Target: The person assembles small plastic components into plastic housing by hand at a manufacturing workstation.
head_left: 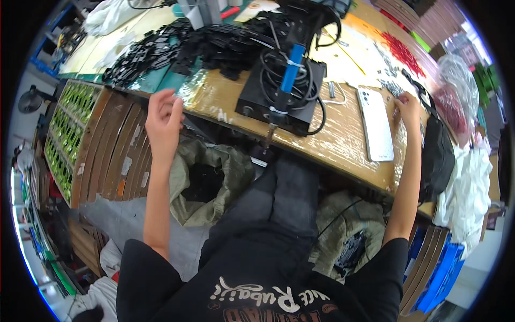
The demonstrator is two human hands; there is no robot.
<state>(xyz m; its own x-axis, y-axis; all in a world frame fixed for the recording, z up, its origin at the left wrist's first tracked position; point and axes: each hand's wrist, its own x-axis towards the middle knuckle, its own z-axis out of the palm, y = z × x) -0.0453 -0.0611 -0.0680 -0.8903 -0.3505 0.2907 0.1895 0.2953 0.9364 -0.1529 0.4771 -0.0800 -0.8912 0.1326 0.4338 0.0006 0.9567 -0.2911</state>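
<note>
Off the front left edge of the workbench, my left hand point(164, 121) hovers with thumb and fingers loosely bent and apart, nothing visible in it. A heap of black plastic parts point(155, 51) lies just beyond it. On the right, my right hand point(409, 107) reaches down to the tabletop beside small grey metal-looking pieces point(394, 83). Its fingers are drawn together, and anything pinched there is too small to name. Left of that hand lies a silver-white smartphone point(377, 126). A blue-handled tool on a stand point(292, 68) rises before a black box point(252, 104) with coiled cable.
Red thin parts point(401, 52) lie at the back right. A black bag point(437, 155) hangs at the right edge. Below the bench stand two open sacks, one at left point(236, 172) and one at right point(327, 217). Stacked trays with green parts point(70, 131) stand left.
</note>
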